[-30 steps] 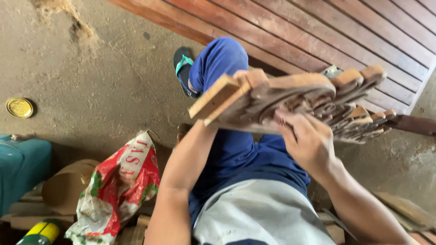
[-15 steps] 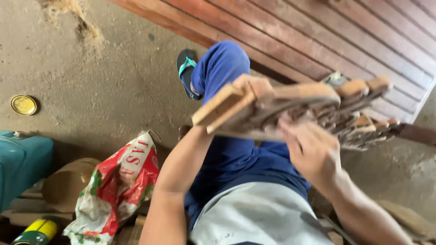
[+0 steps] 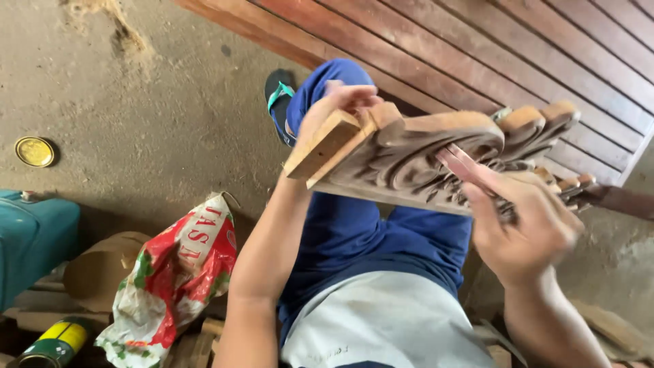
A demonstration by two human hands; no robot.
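Note:
A long carved wooden panel (image 3: pixel 409 153) with scroll and leaf relief is held up over my lap, its carved face toward me. My left hand (image 3: pixel 334 109) grips its squared left end from behind. My right hand (image 3: pixel 524 218) presses a small reddish folded strip, likely sandpaper (image 3: pixel 460 163), into the carved grooves near the panel's middle. My blue-trousered legs (image 3: pixel 361 232) stretch out beneath it, with a sandal (image 3: pixel 278 102) on my foot.
Reddish wooden slats (image 3: pixel 477 48) lie across the upper right. On the dusty concrete floor sit a round gold lid (image 3: pixel 34 151), a teal container (image 3: pixel 30 238), a red, white and green printed bag (image 3: pixel 177 279), a cardboard roll (image 3: pixel 99 269) and a yellow-green can (image 3: pixel 54 341).
The panel has tilted and swung slightly so its left end sits higher. My right hand has slid along the carving toward the middle, with the reddish strip now showing.

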